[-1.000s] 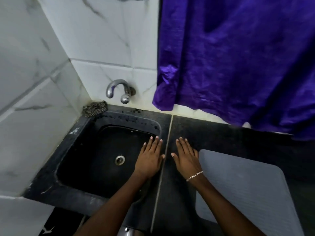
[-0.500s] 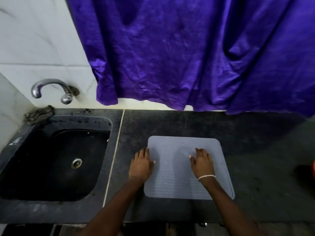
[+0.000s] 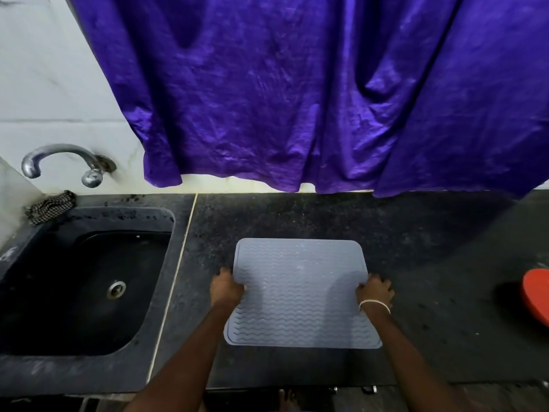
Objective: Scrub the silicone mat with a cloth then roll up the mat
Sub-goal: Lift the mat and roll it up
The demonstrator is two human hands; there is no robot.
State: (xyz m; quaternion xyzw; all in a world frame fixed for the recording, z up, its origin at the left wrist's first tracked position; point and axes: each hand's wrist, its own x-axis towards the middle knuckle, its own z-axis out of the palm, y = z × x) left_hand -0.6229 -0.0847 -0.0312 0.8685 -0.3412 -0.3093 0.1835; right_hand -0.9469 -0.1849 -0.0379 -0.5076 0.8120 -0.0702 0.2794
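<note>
The left hand (image 3: pixel 226 288) curls over the left edge of the pale grey-blue, wavy-ribbed silicone mat (image 3: pixel 300 292), and the right hand (image 3: pixel 375 292) clutches its right edge. The mat lies flat on the black speckled stone counter (image 3: pixel 297 215). To the left is the black sink (image 3: pixel 89 292), with a checked cloth (image 3: pixel 50 205) bunched on its back-left corner beneath a chrome tap (image 3: pixel 64 162). A purple curtain (image 3: pixel 297 99) hangs behind.

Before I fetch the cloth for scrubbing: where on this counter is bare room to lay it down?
Bare counter lies behind the mat, up to the curtain, and wider between it and the red object at right. The strip beside the sink is narrow, with the left hand in it.
</note>
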